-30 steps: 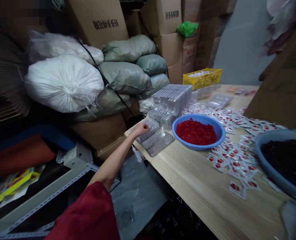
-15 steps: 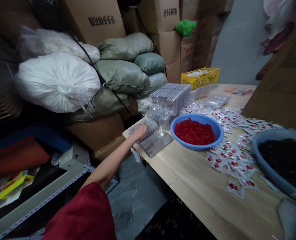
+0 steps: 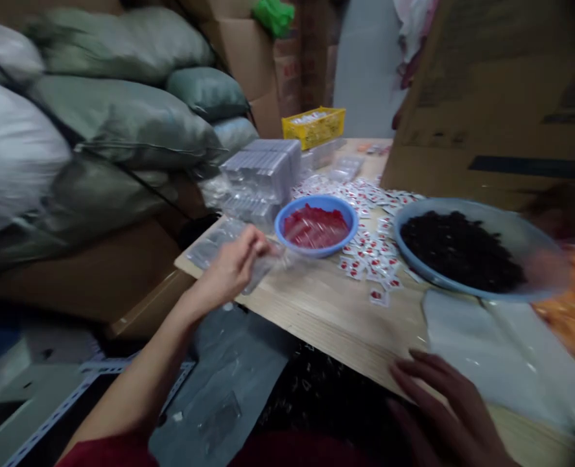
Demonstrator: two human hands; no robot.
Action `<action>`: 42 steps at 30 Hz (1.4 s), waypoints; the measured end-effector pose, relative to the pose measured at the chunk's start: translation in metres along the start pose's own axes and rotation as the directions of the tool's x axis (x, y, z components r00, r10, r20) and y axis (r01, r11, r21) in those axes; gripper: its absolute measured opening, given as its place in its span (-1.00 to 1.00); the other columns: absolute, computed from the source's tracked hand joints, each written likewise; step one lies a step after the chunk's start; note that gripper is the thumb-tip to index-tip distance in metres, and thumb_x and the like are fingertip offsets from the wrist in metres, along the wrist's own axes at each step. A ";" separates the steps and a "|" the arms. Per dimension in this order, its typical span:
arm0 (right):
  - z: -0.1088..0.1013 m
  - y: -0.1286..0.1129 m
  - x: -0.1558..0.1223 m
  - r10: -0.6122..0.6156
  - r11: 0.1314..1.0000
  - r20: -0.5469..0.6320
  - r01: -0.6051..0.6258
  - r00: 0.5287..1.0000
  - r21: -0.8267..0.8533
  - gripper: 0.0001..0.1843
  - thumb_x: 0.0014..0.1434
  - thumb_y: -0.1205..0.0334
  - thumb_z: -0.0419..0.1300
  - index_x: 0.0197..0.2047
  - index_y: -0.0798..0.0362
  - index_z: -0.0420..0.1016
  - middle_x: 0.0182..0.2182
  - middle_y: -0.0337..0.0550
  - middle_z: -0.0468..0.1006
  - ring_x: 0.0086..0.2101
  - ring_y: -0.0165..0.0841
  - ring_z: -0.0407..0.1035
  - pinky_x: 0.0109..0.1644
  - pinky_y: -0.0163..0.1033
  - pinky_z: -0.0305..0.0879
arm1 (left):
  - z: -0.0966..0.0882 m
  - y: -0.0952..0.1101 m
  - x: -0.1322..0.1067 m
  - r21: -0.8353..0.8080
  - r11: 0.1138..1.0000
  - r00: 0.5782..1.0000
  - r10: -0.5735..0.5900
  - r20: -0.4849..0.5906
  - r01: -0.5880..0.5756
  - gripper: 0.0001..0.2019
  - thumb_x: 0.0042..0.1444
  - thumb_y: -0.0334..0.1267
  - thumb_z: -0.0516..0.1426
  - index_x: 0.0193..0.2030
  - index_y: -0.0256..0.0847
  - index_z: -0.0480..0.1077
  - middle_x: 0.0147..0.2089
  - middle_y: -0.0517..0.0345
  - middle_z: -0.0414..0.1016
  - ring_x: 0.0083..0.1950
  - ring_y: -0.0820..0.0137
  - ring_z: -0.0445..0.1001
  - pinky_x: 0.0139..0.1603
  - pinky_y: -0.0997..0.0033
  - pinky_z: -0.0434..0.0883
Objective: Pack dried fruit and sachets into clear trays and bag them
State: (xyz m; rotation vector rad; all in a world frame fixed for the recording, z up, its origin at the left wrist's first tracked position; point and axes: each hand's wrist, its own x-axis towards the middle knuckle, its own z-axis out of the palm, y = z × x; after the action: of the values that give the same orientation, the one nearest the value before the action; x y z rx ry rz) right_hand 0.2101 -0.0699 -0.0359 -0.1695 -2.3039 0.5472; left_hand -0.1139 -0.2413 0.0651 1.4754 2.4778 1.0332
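My left hand (image 3: 236, 263) is closed on the edge of a clear plastic tray (image 3: 287, 261), smeared by motion, above the table's left side. Other clear trays (image 3: 207, 243) lie beneath and behind that hand. Just beyond the held tray is a blue bowl (image 3: 281, 237) of red pieces (image 3: 316, 227). My right hand (image 3: 450, 402) is low at the table's front edge, fingers apart, nothing in them. White sheets, perhaps plastic bags (image 3: 481, 350), lie close to its fingertips.
Stacked clear trays (image 3: 262, 162) and a yellow basket (image 3: 316, 130) stand behind. Small printed packets (image 3: 372, 250) are strewn across the wooden table (image 3: 316, 305). A larger basin (image 3: 413, 266) holds dark pieces; orange packets (image 3: 569, 311) lie right. Sacks (image 3: 122, 117) are piled left.
The view has swung right. My left hand has moved from the clear trays at the table's left edge toward the bowl, with a tray in it. My right hand has come into view.
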 end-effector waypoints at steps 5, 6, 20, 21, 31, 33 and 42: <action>0.037 0.004 0.006 -0.073 0.969 0.329 0.145 0.941 -0.200 -0.30 0.14 0.23 0.33 0.33 -0.14 0.28 0.36 -0.13 0.23 0.38 0.04 -0.07 0.40 0.36 -0.39 | 0.103 0.021 0.040 -0.236 0.966 0.693 0.241 0.679 -0.105 -0.86 0.36 -0.31 -0.10 -0.21 -0.15 0.24 -0.30 0.18 0.57 -0.29 0.42 0.49 -0.21 0.44 0.36; 0.047 0.011 0.004 -0.064 0.970 0.374 0.145 0.925 -0.193 -0.26 0.12 0.16 0.36 0.34 -0.11 0.26 0.38 -0.12 0.19 0.39 0.05 -0.11 0.41 0.34 -0.37 | 0.125 0.017 0.051 -0.207 0.970 0.646 0.241 0.724 -0.130 -0.87 0.33 -0.33 -0.08 -0.22 -0.16 0.24 -0.33 0.19 0.56 -0.33 0.42 0.48 -0.26 0.46 0.35; 0.096 0.073 -0.031 0.140 0.927 0.202 -0.056 0.969 -0.371 -0.54 0.21 0.13 0.27 0.18 -0.18 0.44 0.25 -0.15 0.41 0.22 -0.03 0.24 0.22 0.08 -0.01 | 0.138 -0.011 0.108 0.100 0.980 0.983 0.162 0.085 -0.171 -0.83 0.34 -0.29 -0.02 -0.13 -0.17 0.39 -0.13 0.04 0.53 -0.10 0.32 0.49 -0.03 0.35 0.38; 0.089 0.075 -0.026 0.124 0.938 0.194 -0.051 0.973 -0.343 -0.56 0.22 0.12 0.26 0.17 -0.17 0.44 0.25 -0.13 0.42 0.23 -0.02 0.23 0.23 0.10 -0.02 | 0.134 -0.024 0.125 0.205 0.972 0.990 0.095 0.104 -0.115 -0.84 0.30 -0.32 0.01 -0.13 -0.17 0.42 -0.10 0.02 0.55 -0.07 0.29 0.50 0.00 0.33 0.38; 0.050 0.134 0.055 0.453 0.891 0.054 -0.454 0.890 -0.001 -0.80 0.35 0.19 0.09 -0.13 -0.01 0.54 -0.15 -0.06 0.62 -0.11 -0.19 0.49 -0.02 -0.07 0.37 | 0.165 -0.091 0.187 0.365 0.930 0.918 -0.108 0.382 -0.043 -0.89 0.03 -0.20 0.23 -0.35 -0.17 0.48 -0.29 0.03 0.60 -0.25 0.24 0.53 -0.22 0.38 0.38; 0.041 0.143 0.071 0.444 0.896 -0.057 -0.443 0.894 0.029 -0.80 0.35 0.19 0.09 -0.12 -0.01 0.54 -0.18 -0.08 0.61 -0.14 -0.22 0.49 -0.03 -0.12 0.38 | 0.159 -0.096 0.181 0.356 0.934 0.937 -0.112 0.332 -0.014 -0.84 0.08 -0.13 0.19 -0.35 -0.16 0.46 -0.32 0.02 0.58 -0.28 0.22 0.52 -0.25 0.35 0.38; -0.002 0.254 0.133 0.724 0.614 0.054 -0.608 0.687 -0.503 -0.72 0.17 0.44 0.20 -0.06 0.09 0.59 -0.07 0.02 0.61 -0.07 -0.19 0.47 0.03 -0.18 0.33 | 0.149 -0.097 0.173 -0.056 0.998 0.995 -0.015 0.097 0.021 -0.79 -0.01 -0.19 0.17 -0.24 -0.19 0.50 -0.20 0.06 0.61 -0.18 0.28 0.54 -0.04 0.30 0.44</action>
State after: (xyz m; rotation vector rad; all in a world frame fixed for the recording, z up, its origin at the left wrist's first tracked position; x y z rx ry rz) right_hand 0.1067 0.1970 -0.0589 -1.3259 -2.5431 0.3856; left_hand -0.2213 -0.0565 -0.0605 1.4482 2.3713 0.9950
